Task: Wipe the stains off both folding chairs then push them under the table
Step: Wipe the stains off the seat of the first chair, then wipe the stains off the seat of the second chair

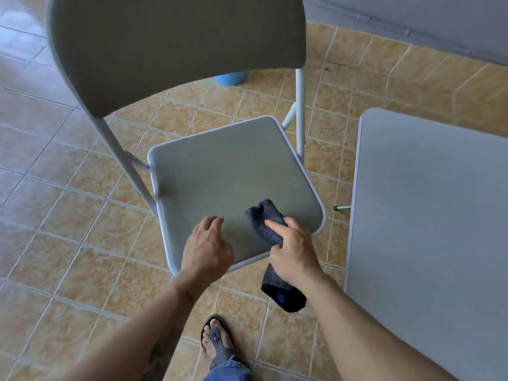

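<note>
A grey folding chair (220, 182) stands on the tiled floor in front of me, its backrest towards the far side and its seat facing me. My left hand (206, 248) rests on the seat's front edge, fingers curled down on it. My right hand (291, 251) grips a dark grey cloth (265, 224). One end of the cloth lies on the seat near its front right corner, and the other end hangs below my wrist. No stain shows on the seat. Only one chair is in view.
A grey table top (428, 229) fills the right side, close beside the chair, with a leg tip (341, 207) showing under its left edge. A blue bucket (231, 77) sits on the floor behind the backrest. My sandalled foot (217, 342) is below the chair's front edge.
</note>
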`<control>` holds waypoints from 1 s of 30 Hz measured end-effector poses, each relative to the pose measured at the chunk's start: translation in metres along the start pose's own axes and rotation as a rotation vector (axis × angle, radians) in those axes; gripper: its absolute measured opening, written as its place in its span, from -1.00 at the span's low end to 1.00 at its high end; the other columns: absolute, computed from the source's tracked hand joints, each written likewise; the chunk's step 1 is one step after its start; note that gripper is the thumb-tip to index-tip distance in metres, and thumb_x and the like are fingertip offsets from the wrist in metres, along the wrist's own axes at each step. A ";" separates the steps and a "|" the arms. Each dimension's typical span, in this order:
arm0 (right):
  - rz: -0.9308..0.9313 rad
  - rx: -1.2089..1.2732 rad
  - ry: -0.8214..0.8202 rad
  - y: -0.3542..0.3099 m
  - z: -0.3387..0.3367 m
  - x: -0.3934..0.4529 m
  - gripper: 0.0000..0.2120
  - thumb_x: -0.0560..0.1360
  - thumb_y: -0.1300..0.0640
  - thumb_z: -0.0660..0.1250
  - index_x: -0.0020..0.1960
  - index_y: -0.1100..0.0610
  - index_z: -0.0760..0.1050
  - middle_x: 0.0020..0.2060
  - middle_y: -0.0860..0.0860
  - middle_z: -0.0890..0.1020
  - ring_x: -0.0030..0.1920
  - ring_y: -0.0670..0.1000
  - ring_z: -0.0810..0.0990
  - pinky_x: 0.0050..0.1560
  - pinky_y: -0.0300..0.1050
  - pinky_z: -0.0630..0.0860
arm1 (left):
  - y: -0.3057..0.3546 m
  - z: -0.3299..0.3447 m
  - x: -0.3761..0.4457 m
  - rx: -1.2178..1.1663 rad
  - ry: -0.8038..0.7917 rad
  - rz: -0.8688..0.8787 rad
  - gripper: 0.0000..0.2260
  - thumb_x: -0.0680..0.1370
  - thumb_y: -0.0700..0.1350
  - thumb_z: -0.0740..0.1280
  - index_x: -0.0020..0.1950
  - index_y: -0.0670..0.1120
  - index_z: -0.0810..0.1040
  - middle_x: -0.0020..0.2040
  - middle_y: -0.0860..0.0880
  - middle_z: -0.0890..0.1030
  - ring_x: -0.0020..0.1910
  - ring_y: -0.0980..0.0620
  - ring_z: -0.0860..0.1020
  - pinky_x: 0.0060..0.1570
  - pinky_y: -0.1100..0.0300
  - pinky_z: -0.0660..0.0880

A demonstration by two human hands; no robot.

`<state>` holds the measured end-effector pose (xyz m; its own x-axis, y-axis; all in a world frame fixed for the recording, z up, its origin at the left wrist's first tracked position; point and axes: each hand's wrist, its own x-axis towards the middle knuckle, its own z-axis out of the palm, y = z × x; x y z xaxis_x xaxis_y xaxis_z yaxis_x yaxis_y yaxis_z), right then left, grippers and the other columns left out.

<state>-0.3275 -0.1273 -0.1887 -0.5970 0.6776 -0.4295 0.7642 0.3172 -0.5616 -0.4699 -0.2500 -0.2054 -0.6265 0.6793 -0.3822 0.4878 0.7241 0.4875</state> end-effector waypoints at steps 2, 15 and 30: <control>-0.020 0.103 0.044 0.003 -0.023 -0.014 -0.44 0.42 0.23 0.19 0.40 -0.01 0.46 0.30 0.01 0.44 0.28 0.15 0.42 0.27 0.02 0.43 | 0.028 -0.009 -0.008 -0.032 0.030 0.010 -0.50 0.47 -0.19 0.24 0.44 -0.14 0.41 0.41 -0.08 0.43 0.36 -0.10 0.42 0.34 0.08 0.36; -0.033 0.111 0.294 0.147 -0.259 -0.184 -0.43 0.39 0.15 0.14 0.38 -0.11 0.45 0.30 -0.10 0.43 0.21 0.08 0.39 0.20 0.07 0.48 | 0.323 0.021 -0.122 -0.141 0.072 0.309 -0.59 0.48 -0.21 0.23 0.34 -0.07 0.52 0.33 -0.05 0.52 0.23 -0.08 0.52 0.18 0.08 0.46; 0.188 0.105 0.565 0.418 -0.451 -0.360 -0.44 0.38 0.16 0.16 0.36 -0.12 0.47 0.30 -0.09 0.44 0.21 0.08 0.43 0.20 -0.01 0.49 | 0.626 0.183 -0.255 -0.223 -0.159 0.544 -0.66 0.51 -0.26 0.21 0.21 -0.01 0.59 0.09 0.04 0.62 -0.08 0.15 0.56 -0.30 0.45 0.38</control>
<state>0.3170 0.0607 0.0503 -0.2102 0.9723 -0.1018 0.7987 0.1108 -0.5915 0.1067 0.0521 0.0533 -0.2159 0.9669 -0.1361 0.5625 0.2370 0.7921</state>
